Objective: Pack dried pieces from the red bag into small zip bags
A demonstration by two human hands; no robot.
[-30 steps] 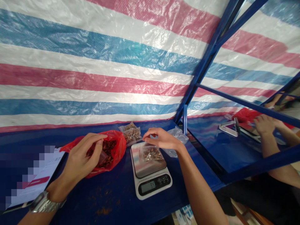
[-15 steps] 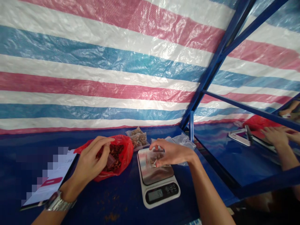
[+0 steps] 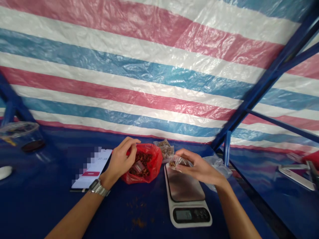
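Note:
My left hand (image 3: 121, 160) is at the mouth of a red plastic bag (image 3: 151, 169), holding a small clear plastic piece (image 3: 139, 166) among the dark reddish-brown dried pieces inside it. My right hand (image 3: 200, 168) pinches a small clear bag of the brown pieces (image 3: 177, 161) just over the far end of a white digital kitchen scale (image 3: 186, 214). Its steel pan (image 3: 184, 185) shows nothing on it. Several filled small bags (image 3: 163, 148) lie behind the red bag. The scale's reading is too blurred to read.
A phone (image 3: 91, 169) with a pixelated screen lies left of the red bag, and a crumpled clear bag (image 3: 218, 167) lies right of the scale. Brown crumbs (image 3: 138, 222) mark the blue table (image 3: 50, 205). A striped tarpaulin rises behind it.
My right hand has lifted the small bag off the scale pan and moved it to the pan's far edge. The view has swung left. My left hand stays at the red bag.

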